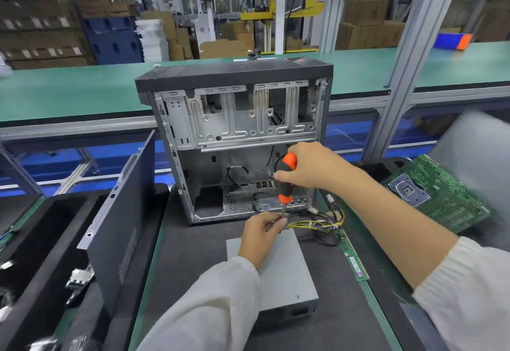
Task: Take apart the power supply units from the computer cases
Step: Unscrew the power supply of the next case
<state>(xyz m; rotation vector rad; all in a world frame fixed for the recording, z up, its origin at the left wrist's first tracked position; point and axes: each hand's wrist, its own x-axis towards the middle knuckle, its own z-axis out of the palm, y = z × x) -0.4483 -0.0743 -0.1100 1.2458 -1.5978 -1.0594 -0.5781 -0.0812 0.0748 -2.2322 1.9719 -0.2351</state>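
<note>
Head view looks down on a dark tabletop (193,268) with 1 open computer case (237,140) standing upright at its far edge, side panel off and metal interior facing the person. Just in front of the case lies 1 grey power supply unit (287,273), flat on the tabletop, with its bundle of yellow and black cables (320,223) trailing off to the right from its far end. Over that far end work 2 hands: the right hand (311,169) has its fingers wrapped around the orange-and-black handle of 1 screwdriver (287,178), held nearly upright, tip down; the left hand (260,233) pinches the screwdriver's metal shaft near the tip with thumb and fingers, resting on the unit's top. The hands and tool hide the exact spot the tip meets. Left of the tabletop, 1 detached dark side panel (121,226) leans on edge against a black tray (41,229) holding small metal parts. To the right, 1 memory stick (354,259) lies along the tabletop's edge, and 1 green motherboard (438,193) sits tilted beyond it. Behind the case runs a green conveyor surface (69,88), with stacked cardboard boxes (41,19) further back.
</note>
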